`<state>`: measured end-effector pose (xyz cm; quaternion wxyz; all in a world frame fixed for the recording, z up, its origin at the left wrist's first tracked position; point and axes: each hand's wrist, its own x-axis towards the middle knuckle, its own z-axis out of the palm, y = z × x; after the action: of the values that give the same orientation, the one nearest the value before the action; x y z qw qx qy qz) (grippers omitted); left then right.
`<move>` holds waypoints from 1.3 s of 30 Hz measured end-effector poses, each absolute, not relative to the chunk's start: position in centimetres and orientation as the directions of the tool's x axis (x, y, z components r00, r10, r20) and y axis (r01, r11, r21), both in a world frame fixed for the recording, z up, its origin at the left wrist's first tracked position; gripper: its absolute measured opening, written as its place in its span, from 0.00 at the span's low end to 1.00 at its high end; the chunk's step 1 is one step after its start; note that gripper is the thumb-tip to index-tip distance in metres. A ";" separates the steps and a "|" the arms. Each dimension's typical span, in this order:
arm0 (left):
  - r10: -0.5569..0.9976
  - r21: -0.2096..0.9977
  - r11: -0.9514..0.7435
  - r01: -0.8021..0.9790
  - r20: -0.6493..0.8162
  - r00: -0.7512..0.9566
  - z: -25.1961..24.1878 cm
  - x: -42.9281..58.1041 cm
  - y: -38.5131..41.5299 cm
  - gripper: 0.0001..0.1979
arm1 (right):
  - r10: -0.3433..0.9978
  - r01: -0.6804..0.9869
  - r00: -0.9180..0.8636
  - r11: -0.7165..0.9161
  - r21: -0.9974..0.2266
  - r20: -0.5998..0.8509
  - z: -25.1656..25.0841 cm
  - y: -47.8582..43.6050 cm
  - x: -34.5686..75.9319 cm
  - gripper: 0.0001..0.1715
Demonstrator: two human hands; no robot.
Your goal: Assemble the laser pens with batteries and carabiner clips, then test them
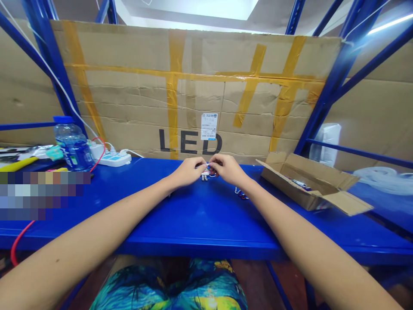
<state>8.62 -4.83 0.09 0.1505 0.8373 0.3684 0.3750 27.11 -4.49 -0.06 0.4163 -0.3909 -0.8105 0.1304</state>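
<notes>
My left hand (191, 170) and my right hand (226, 168) meet above the far middle of the blue table, fingers closed in a pinch. Between the fingertips is a small silvery part with thin wires (204, 175), too small to name exactly. Its lower end shows a few light, rounded knobs. The left fingers grip its left side, while the right fingertips pinch the wires at its right. Behind my right wrist lies a small bundle of blue, white and red wires (241, 193) on the table. Something small and dark is partly hidden by my left forearm.
An open cardboard box (306, 185) with small parts inside stands at right. On the left are a blue-capped bottle (72, 144) and a white power strip (115, 159). A tall taped cardboard sheet (138, 103) stands behind the blue table (200, 224), between blue rack posts.
</notes>
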 end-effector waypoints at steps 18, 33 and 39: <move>0.705 0.484 -0.698 0.528 0.596 0.385 0.0 8.5 -4.2 0.08 | 0.850 0.191 -0.287 0.502 -0.844 0.441 0.0 -3.8 27.1 0.08; 0.891 0.828 -0.439 0.349 0.350 0.290 -0.6 9.6 -5.0 0.04 | 0.886 0.183 -0.167 0.459 -0.869 0.433 -1.4 -4.4 25.2 0.05; 0.906 0.789 -0.414 0.454 0.306 0.293 -1.1 9.2 -4.4 0.05 | 0.895 0.342 -0.255 0.437 -0.832 0.366 -2.2 -3.8 25.1 0.11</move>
<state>9.22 -4.38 -1.13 0.2943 0.7484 0.4544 0.3833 25.11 -3.82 -2.24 0.4372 -0.4259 -0.7263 0.3162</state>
